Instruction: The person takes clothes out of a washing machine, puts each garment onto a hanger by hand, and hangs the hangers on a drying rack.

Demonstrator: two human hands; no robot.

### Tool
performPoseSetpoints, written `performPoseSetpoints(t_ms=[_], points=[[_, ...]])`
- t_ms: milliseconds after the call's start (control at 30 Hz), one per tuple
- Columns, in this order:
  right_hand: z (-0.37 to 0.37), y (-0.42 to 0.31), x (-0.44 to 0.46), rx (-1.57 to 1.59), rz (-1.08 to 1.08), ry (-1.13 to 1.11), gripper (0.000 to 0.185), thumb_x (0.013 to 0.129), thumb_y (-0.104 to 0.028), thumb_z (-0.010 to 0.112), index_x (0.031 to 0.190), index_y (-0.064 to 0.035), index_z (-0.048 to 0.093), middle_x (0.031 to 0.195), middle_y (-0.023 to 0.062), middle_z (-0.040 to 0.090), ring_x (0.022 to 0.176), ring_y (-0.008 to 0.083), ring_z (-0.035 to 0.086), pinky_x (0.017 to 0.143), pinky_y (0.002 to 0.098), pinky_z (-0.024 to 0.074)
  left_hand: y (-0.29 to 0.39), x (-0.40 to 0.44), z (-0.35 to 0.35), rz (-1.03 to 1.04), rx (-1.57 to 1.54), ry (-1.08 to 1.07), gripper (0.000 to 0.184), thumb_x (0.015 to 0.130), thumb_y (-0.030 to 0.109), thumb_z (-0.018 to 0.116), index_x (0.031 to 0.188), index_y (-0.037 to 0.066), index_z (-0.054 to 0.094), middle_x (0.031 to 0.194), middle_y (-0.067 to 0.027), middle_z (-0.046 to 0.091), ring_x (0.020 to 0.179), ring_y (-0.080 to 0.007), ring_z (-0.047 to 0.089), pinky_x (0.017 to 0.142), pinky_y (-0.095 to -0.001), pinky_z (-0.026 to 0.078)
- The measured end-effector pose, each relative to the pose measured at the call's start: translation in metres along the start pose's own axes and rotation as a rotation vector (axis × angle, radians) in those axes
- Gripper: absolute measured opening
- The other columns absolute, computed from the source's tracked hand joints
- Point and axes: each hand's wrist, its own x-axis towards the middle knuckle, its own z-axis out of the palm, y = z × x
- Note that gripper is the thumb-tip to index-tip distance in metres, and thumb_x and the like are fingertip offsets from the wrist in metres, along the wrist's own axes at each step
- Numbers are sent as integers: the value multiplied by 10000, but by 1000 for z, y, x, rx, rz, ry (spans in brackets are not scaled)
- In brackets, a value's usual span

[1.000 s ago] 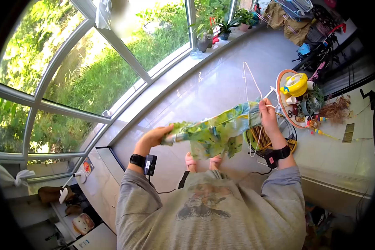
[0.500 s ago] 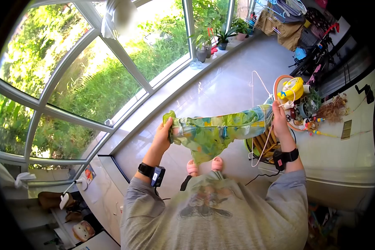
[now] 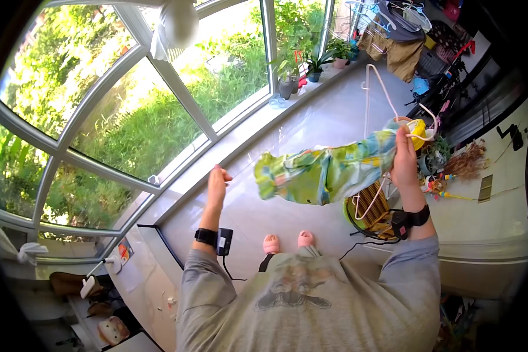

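A green, yellow and blue patterned cloth (image 3: 328, 173) stretches sideways in front of my body. My right hand (image 3: 403, 161) is closed round its right end, together with a pale pink hanger (image 3: 383, 88) whose frame sticks out above and below the cloth. The hanger's hook curves past the right of that hand. My left hand (image 3: 218, 179) is off the cloth, a short way left of its loose end, with fingers bent together and nothing visible in them.
Windows and a sill (image 3: 240, 126) with potted plants (image 3: 314, 67) run along the left. A woven basket (image 3: 369, 205) stands under the cloth. Right of it, a pale surface (image 3: 469, 217) bears a yellow object and dried flowers. Clothes on hangers (image 3: 399, 47) are at the upper right.
My left hand has let go of the cloth's left end and moved left and up. The right hand has risen slightly rightward with the cloth and hanger.
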Motion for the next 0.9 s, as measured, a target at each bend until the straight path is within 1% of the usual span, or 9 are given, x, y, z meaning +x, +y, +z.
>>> performPoseSetpoints(t_ms=[33, 200, 400, 467, 667, 733, 800, 833, 900], points=[[15, -3, -4, -120, -125, -19, 258, 949, -290, 372, 977, -58, 481, 836, -13, 429, 777, 57, 379, 728, 171, 320, 2, -10, 17, -105, 57, -155, 791, 826, 680, 180, 1080, 6, 506, 1024, -138, 584, 985, -219, 531, 862, -380, 395], [40, -23, -14, -153, -170, -166, 240, 957, -275, 352, 826, -88, 426, 727, -63, 315, 681, 38, 285, 618, 175, 272, -18, -39, 106, -411, 86, -778, 878, 801, 708, 207, 1262, -16, 387, 1247, -144, 465, 1166, -218, 418, 964, -362, 311], [16, -22, -11, -35, -98, -46, 258, 948, -304, 380, 954, -65, 477, 857, -44, 408, 795, 46, 350, 736, 179, 320, -31, -34, 152, -373, -275, -728, 663, 850, 544, 416, 1208, -14, 430, 1183, -132, 505, 1103, -199, 465, 922, -346, 354], [-4, -17, -10, -12, -56, -13, 332, 942, -312, 391, 1092, -26, 464, 955, -26, 436, 877, 62, 379, 822, 190, 318, -32, -20, 156, -77, -301, -823, 527, 854, 439, 483, 1175, 22, 456, 1111, -97, 544, 1006, -180, 524, 862, -317, 406], [-82, 10, -22, -115, -115, 165, 417, 940, -288, 398, 1214, 26, 390, 1152, 36, 437, 1019, 102, 392, 893, 225, 303, 67, -21, 114, -401, -672, -753, 330, 852, 342, 501, 1062, 88, 516, 1037, -70, 569, 921, -206, 554, 839, -341, 431], [-76, -2, -31, -129, -147, 258, 309, 940, -263, 402, 1099, -9, 474, 983, 3, 481, 876, 68, 417, 767, 200, 343, 76, -16, 102, -388, -585, -720, 319, 857, 327, 508, 1071, 91, 513, 1034, -72, 571, 924, -210, 554, 839, -365, 431], [-114, 9, -38, -347, -252, -11, 217, 937, -244, 408, 878, -56, 498, 763, -51, 417, 705, 25, 359, 601, 175, 296, 98, -21, 89, -349, -509, -756, 305, 887, 300, 481, 1093, 75, 481, 1033, -65, 558, 919, -196, 557, 797, -342, 461], [-97, 2, -45, -421, -275, 75, 254, 939, -225, 399, 729, -83, 412, 653, -73, 283, 605, 12, 257, 520, 184, 206, 124, -38, 84, -291, -466, -755, 302, 896, 287, 471, 1103, 68, 473, 1041, -63, 552, 922, -187, 557, 787, -333, 470], [-106, 14, -48, -532, -259, 91, 243, 939, -217, 395, 738, -82, 422, 642, -66, 304, 580, 15, 278, 509, 182, 227, 142, -49, 81, -237, -404, -766, 317, 917, 264, 441, 1148, 47, 451, 1064, -67, 542, 937, -166, 555, 785, -313, 482]])
